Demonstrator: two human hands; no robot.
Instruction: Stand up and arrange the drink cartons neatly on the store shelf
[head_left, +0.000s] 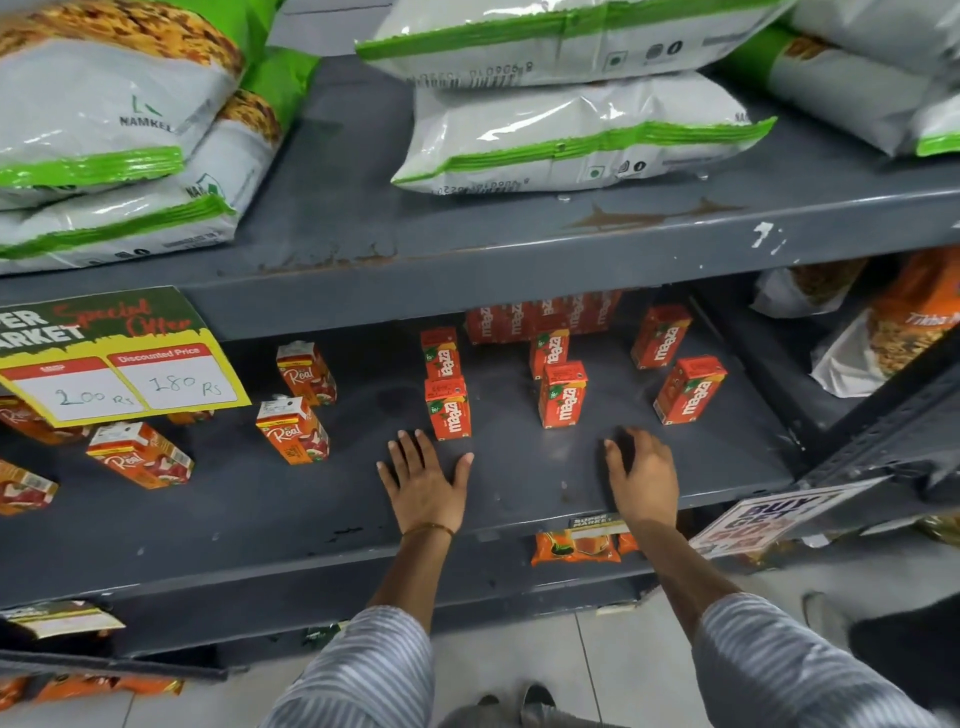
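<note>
Striped sleeves at frame bottom; both forearms reach onto the grey shelf (270, 499). Left hand (425, 483) lies palm-down on the shelf, fingers spread apart, holding nothing; thin bracelet (429, 529) at the wrist. Right hand (643, 480) rests near the front edge, fingers loosely curled and apart, empty.

Just beyond the left hand: an upright Maaza carton (448, 408), a second (440, 352) right behind it. Beyond the gap between the hands: another Maaza pair (562, 393), upright. Further right, two more (690, 388), leaning slightly. A packed row (543, 316) stands at the shelf back.

Left side: Real cartons (292, 429), loosely placed, some tilted. Price sign (117, 358) hangs from the shelf above, which holds white-green bags (574, 132).
</note>
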